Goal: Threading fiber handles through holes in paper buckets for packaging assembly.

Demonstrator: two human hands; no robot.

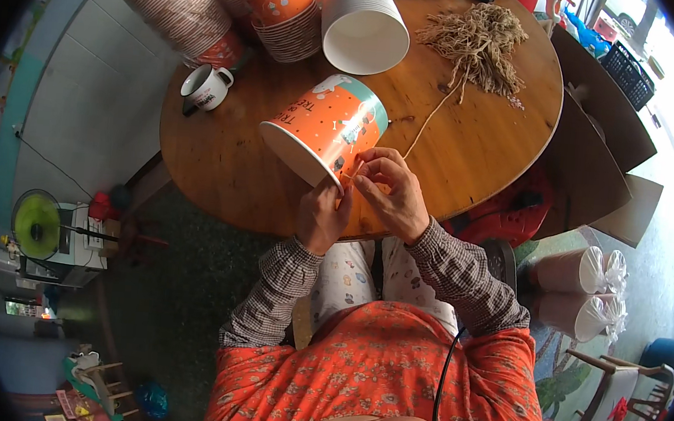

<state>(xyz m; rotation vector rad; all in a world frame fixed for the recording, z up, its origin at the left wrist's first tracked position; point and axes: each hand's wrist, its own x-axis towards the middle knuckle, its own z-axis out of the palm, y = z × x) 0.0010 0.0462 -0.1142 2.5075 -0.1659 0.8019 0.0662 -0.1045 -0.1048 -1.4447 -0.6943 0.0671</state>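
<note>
In the head view, we see 1 orange bucket (327, 125) lying sideways on the table (487, 139); our left hand (323, 216) grips its rim, our right hand (393, 193) pinches cord (426, 124); probably light, stiff, dentable, best held by the rim

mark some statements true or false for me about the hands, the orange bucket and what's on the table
1. The left hand and right hand are both at the orange bucket. True.
2. The orange bucket stands upright. False: it is tipped over, its open end toward the lower left of the picture.
3. A bundle of beige cord lies on the wooden table, right of the nested white tubs. True.
4. The white mug is right of the orange bucket. False: the white mug is left of it.
5. A green fan is left of the wooden table. True.
</note>
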